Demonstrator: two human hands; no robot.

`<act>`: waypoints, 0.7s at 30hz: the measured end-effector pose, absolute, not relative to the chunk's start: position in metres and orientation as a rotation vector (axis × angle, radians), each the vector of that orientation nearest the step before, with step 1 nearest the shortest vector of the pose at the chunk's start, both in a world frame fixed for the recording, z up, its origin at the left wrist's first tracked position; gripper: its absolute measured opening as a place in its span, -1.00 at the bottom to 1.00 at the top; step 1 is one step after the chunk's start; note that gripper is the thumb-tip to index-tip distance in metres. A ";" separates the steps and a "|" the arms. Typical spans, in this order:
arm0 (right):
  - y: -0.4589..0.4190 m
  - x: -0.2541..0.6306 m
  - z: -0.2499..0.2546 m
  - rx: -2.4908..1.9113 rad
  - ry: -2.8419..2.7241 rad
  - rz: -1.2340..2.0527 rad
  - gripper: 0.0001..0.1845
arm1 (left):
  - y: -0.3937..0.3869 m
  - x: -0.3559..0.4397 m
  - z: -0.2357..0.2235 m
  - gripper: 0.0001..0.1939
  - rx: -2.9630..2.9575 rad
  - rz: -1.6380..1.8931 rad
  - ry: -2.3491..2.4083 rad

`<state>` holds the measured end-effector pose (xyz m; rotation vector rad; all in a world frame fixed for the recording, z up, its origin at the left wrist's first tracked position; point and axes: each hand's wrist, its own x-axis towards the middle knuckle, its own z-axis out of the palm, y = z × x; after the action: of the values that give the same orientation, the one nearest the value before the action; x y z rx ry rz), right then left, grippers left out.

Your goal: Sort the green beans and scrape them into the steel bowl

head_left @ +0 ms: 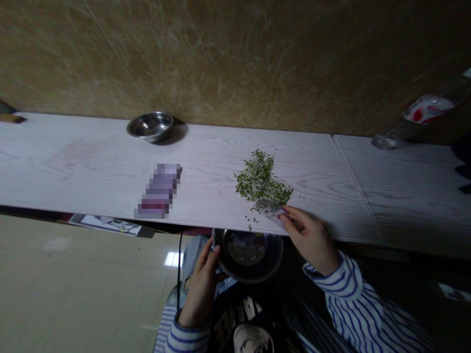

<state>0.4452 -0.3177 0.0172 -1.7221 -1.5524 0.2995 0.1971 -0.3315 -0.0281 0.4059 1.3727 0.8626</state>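
Note:
A loose pile of small green beans mixed with white grains (259,174) is spread on the table near its front edge. My right hand (311,238) pinches a small, thin piece of see-through plastic (269,208), which touches the near side of the pile. Whether it is a bag or a sheet I cannot tell. Just below the table edge, my left hand (202,279) grips the left rim of a metal bowl (253,278). The bowl is tilted with its mouth up, and a few green beans show near its far rim.
A second metal bowl (150,127) stands by the wall. A blurred-out flat rectangular thing (159,191) lies left of the pile. At the right, a clear plastic bottle (415,117) with a red and white label stands on the whitish wooden table (213,147).

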 end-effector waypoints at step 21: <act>-0.323 0.446 0.018 -1.717 -1.523 0.284 -0.70 | -0.332 0.199 -0.029 -0.42 0.402 0.844 1.384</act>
<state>0.4464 -0.3230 0.0180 -1.7174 -1.5230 0.2841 0.1990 -0.3323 -0.0287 0.4022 1.3839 0.8443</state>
